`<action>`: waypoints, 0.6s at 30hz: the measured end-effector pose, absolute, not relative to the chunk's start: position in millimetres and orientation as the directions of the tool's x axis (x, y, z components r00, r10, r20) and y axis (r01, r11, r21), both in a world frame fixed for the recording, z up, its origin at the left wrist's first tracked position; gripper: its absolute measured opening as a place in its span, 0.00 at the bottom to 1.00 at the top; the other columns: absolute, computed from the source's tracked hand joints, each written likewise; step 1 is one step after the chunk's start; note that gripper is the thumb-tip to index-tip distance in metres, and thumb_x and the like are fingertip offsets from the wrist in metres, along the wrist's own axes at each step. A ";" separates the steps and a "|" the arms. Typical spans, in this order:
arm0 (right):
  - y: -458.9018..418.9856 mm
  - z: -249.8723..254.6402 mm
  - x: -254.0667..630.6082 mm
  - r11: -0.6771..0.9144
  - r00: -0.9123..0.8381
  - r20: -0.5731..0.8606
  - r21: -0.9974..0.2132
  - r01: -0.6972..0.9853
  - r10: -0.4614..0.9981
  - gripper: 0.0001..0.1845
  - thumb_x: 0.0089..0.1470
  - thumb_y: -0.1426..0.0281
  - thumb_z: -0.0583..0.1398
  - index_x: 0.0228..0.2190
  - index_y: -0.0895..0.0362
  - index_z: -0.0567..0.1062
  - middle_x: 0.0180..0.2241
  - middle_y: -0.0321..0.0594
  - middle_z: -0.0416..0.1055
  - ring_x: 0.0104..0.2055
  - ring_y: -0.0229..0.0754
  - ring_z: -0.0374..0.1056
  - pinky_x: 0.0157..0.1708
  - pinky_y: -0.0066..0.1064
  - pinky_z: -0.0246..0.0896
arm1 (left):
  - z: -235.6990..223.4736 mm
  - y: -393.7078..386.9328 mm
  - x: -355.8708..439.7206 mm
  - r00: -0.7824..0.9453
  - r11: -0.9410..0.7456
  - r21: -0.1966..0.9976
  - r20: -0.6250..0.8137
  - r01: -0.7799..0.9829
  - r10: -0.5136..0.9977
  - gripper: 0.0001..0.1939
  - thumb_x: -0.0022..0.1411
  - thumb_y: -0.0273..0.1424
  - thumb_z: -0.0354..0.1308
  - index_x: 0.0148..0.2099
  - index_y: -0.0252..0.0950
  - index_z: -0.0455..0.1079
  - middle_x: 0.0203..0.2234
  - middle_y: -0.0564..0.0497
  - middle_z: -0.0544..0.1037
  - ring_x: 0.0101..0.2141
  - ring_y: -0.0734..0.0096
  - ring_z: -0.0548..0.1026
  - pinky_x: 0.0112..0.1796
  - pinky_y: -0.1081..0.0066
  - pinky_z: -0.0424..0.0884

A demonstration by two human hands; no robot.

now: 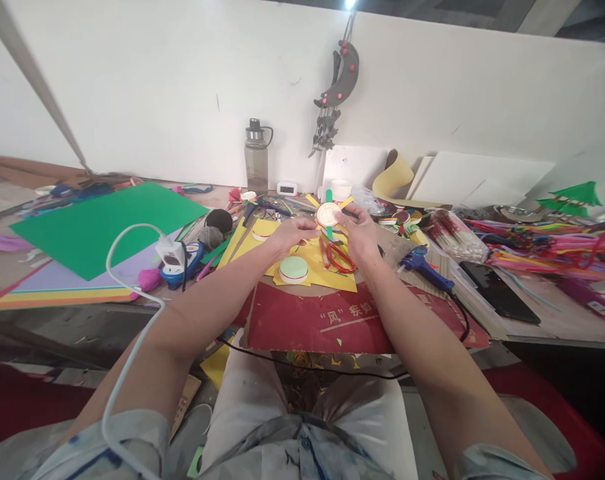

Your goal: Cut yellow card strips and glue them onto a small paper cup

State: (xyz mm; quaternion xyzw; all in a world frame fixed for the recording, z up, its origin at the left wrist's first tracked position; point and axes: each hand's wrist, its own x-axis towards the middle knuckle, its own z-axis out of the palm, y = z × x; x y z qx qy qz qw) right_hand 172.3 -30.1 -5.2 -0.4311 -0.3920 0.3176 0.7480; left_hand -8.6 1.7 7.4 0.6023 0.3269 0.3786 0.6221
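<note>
Above the middle of the table I see a round cream-coloured craft disc [327,215] with yellow and green strips sticking out around its rim like rays. My right hand [358,232] grips it at the right side, thumb and fingers closed. My left hand [295,235] is pinched at its lower left edge; what exactly lies between those fingertips is hidden. Below the hands are red-handled scissors [341,259] and a round box-like disc with a pale green top [293,269]. Both rest on yellow sheets [332,277].
A red cardboard sheet [302,320] covers the near edge. On the right lie a blue glue gun [425,267], a phone [500,291] and pipe cleaners [547,247]. Left are a green sheet [107,223] and a white charger [171,257] with cable. A bottle [256,157] stands behind.
</note>
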 end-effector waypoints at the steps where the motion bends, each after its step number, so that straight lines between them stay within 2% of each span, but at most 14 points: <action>1: -31.1 -4.6 172.4 0.425 0.482 0.317 -0.896 -0.130 0.817 0.33 0.33 0.58 0.76 0.41 0.53 0.72 0.29 0.32 0.77 0.32 0.40 0.74 0.36 0.33 0.71 | 8.3 1.6 -9.4 0.522 -0.024 0.997 0.061 -0.077 0.851 0.15 0.42 0.34 0.77 0.33 0.36 0.79 0.32 0.51 0.79 0.34 0.73 0.69 0.37 0.68 0.60; 4: -34.8 -2.8 170.6 0.427 0.430 0.347 -0.899 -0.102 0.833 0.35 0.34 0.57 0.77 0.42 0.53 0.71 0.30 0.33 0.78 0.33 0.41 0.75 0.38 0.35 0.71 | 9.3 1.7 -9.6 0.578 -0.031 0.991 0.102 -0.131 0.810 0.21 0.41 0.39 0.79 0.39 0.36 0.82 0.39 0.49 0.81 0.38 0.72 0.70 0.39 0.69 0.60; 7: -38.1 -2.4 166.0 0.419 0.365 0.362 -0.903 -0.091 0.858 0.37 0.33 0.55 0.77 0.43 0.52 0.69 0.29 0.31 0.77 0.33 0.41 0.75 0.38 0.35 0.72 | 6.9 2.7 -6.3 0.548 -0.004 0.975 0.128 -0.223 0.827 0.24 0.39 0.40 0.80 0.39 0.34 0.82 0.33 0.50 0.80 0.32 0.76 0.67 0.36 0.71 0.59; 10: -37.9 -3.8 164.3 0.406 0.313 0.358 -0.908 -0.102 0.880 0.38 0.35 0.51 0.76 0.44 0.52 0.69 0.32 0.32 0.78 0.36 0.41 0.75 0.40 0.34 0.71 | 5.1 4.2 -4.0 0.480 0.000 0.958 0.144 -0.288 0.865 0.22 0.39 0.39 0.80 0.35 0.33 0.80 0.28 0.52 0.77 0.29 0.78 0.66 0.32 0.72 0.58; 14: -32.5 -5.3 173.9 0.398 0.407 0.349 -0.916 -0.041 0.844 0.31 0.43 0.46 0.70 0.41 0.52 0.72 0.38 0.35 0.78 0.35 0.36 0.71 0.34 0.29 0.66 | 7.8 7.9 -7.7 0.388 0.010 0.942 0.129 -0.336 0.913 0.20 0.39 0.37 0.80 0.32 0.33 0.78 0.27 0.52 0.77 0.29 0.78 0.69 0.30 0.73 0.59; 18: -32.0 -3.8 184.3 0.375 0.519 0.345 -0.926 0.050 0.782 0.24 0.42 0.50 0.70 0.32 0.54 0.73 0.26 0.30 0.71 0.26 0.33 0.61 0.28 0.27 0.59 | 10.0 14.3 -15.2 0.324 0.046 0.934 0.077 -0.355 0.943 0.20 0.37 0.34 0.80 0.32 0.34 0.78 0.28 0.51 0.78 0.30 0.77 0.71 0.30 0.74 0.61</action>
